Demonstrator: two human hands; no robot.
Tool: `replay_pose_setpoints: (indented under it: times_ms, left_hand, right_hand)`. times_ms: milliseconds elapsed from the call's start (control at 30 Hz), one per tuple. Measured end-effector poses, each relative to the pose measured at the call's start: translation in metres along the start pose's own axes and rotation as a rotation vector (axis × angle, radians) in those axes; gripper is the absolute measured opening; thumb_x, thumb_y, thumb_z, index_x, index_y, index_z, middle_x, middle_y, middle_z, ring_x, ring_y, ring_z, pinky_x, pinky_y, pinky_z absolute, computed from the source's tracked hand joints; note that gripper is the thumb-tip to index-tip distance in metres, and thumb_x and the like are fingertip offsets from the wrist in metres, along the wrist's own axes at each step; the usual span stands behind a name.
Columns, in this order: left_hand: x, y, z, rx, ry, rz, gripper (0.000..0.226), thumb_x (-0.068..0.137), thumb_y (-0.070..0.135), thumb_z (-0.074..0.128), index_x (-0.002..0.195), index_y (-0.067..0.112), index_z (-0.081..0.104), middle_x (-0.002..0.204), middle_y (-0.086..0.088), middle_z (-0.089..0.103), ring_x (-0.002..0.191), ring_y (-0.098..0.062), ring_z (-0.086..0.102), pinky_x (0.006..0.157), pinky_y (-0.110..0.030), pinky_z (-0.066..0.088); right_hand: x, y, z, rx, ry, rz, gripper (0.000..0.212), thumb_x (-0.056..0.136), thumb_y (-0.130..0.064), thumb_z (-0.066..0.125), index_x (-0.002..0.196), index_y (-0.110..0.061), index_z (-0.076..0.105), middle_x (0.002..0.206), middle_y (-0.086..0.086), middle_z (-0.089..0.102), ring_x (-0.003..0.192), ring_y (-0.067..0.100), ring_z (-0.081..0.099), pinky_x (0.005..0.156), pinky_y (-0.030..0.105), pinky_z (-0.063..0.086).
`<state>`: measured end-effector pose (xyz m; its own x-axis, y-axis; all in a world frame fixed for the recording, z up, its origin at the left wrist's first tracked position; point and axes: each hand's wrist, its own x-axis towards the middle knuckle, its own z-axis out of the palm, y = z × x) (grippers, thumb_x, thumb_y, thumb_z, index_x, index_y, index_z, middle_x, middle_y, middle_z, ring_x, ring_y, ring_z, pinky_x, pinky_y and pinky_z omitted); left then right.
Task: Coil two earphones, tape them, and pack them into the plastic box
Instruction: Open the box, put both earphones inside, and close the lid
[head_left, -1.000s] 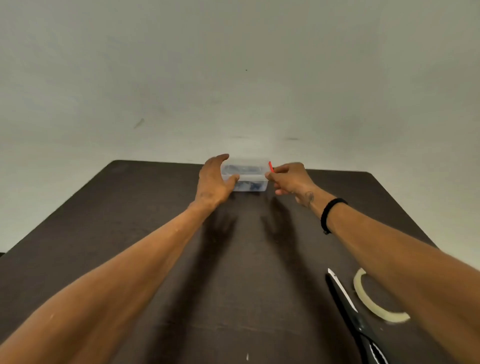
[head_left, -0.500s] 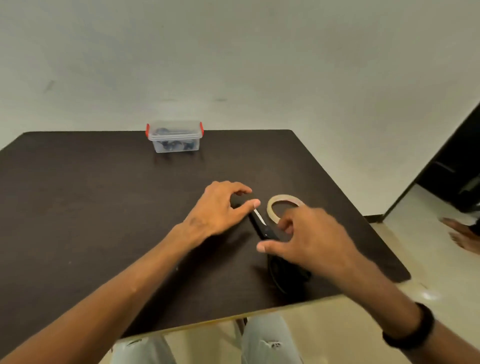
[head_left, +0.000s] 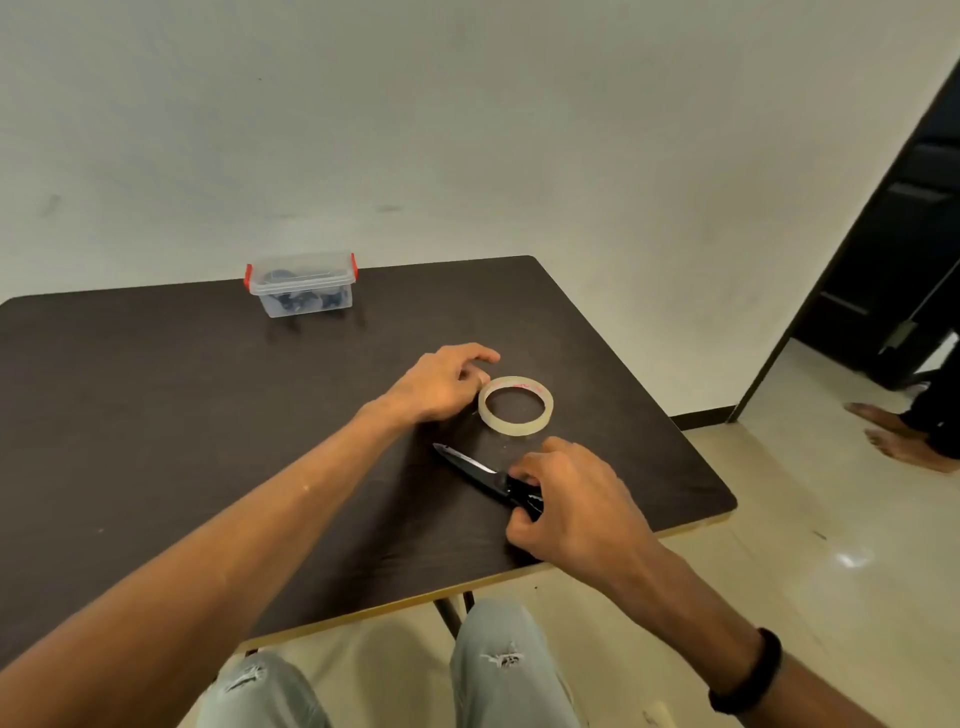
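The clear plastic box (head_left: 301, 283) with red clips stands closed near the table's far edge, with dark earphones visible inside. A roll of clear tape (head_left: 515, 405) lies flat on the table's right part. My left hand (head_left: 441, 384) rests just left of the roll, its fingertips touching the roll's rim. Black-handled scissors (head_left: 485, 475) lie nearer to me, blades pointing far left. My right hand (head_left: 571, 499) covers the scissors' handles, fingers curled around them.
The dark brown table (head_left: 182, 415) ends at a front edge close to my knees, and its right corner is near my right hand. Another person's bare feet (head_left: 898, 436) stand on the tiled floor at the right, by a dark doorway.
Both hands left the box and came back to the near right. The scissors have shifted toward me under my right hand; my left hand moved from the scissors to the tape roll.
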<state>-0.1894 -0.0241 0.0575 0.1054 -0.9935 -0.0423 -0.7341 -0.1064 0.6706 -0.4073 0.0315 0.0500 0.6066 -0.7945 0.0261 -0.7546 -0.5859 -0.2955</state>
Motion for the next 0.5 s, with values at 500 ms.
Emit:
replay_pose_setpoints:
  times_ms: [500]
  left_hand:
    - [-0.006,-0.019,0.007,-0.109,0.038,0.029,0.041,0.102,0.043,0.062,0.141,0.03,0.061,0.126,0.008,0.071,0.12,-0.011,0.064,0.114,-0.041,0.047]
  right_hand:
    - [0.009,0.078,-0.031,0.333,0.333,0.133,0.038,0.071,-0.023,0.088,0.108,-0.018,0.081,0.094,-0.007,0.073,0.082,0.002,0.067,0.07,0.007,0.05]
